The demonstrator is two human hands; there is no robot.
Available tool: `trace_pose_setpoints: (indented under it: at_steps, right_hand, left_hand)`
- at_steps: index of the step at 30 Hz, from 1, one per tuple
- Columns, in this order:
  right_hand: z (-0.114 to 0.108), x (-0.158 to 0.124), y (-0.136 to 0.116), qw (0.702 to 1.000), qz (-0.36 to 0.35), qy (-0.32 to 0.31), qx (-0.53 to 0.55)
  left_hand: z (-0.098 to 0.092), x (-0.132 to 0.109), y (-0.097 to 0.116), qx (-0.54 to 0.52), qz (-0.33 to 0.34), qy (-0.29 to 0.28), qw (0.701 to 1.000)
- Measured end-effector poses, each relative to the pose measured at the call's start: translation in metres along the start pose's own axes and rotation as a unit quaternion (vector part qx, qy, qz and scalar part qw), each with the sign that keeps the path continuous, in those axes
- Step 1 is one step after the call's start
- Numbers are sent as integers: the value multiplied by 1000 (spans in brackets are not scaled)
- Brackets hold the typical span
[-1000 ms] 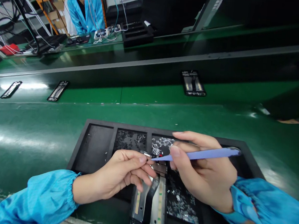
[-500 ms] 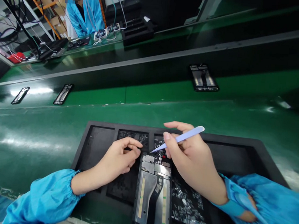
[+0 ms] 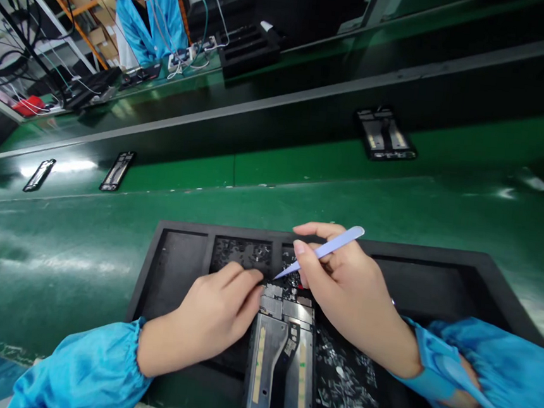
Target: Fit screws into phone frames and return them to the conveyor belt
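A green conveyor belt [image 3: 303, 169] runs across the view. Three open phone chassis lie on it, well apart: one to the right [image 3: 385, 134], and two near each other at the left [image 3: 118, 170] [image 3: 39, 175]. Beyond the belt, on a far green bench [image 3: 133, 100], sit a black slotted tray [image 3: 250, 46] and a white power strip [image 3: 184, 58] with cables plugged in. A person in a blue coat [image 3: 150, 15] stands behind that bench, beside an orange rack [image 3: 74, 15] with cardboard boxes [image 3: 98, 36]. Black cables [image 3: 8, 60] hang at the far left above a red object [image 3: 26, 105].
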State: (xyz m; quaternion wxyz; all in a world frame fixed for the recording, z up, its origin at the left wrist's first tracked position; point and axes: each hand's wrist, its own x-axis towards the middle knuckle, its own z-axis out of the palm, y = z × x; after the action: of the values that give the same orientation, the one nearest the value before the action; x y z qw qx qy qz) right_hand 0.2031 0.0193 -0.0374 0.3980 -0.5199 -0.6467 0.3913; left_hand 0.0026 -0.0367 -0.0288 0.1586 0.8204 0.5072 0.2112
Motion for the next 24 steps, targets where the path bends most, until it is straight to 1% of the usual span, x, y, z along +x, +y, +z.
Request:
trace_pose_setpoints:
  at_steps: [1, 3, 6, 11, 14, 17, 19, 21, 24]
  right_hand:
    - [0, 0, 0, 1000, -3, 1, -2]
    - [0, 0, -1, 1000, -1, 0, -7]
    - [-1, -1, -1, 1000, 6, -5, -11]
    - [-2, -2, -2, 999, 6, -10, -32]
    - [-3, -2, -3, 999, -2, -10, -39]
    - [-5, -2, -5, 999, -11, 6, -40]
    - [-6, -2, -6, 999, -15, 15, -34]
    - [-6, -1, -7, 999, -15, 16, -27]
    - [-7, 0, -7, 1000, -2, 14, -20]
  left_hand:
    - [1, -2, 1, 56, 52, 8, 997]
    - [2, -5, 3, 131, 117, 5, 984]
    - [-1, -6, 6, 174, 151, -3, 973]
    - [-3, -6, 7, 196, 171, -16, 966]
    - [-1, -8, 6, 202, 162, -34, 965]
    - [0, -8, 7, 202, 144, -42, 968]
    - [-1, -6, 7, 201, 144, -42, 968]
    - [-1, -5, 6, 202, 156, -33, 966]
    - [1, -6, 4, 199, 177, 10, 964]
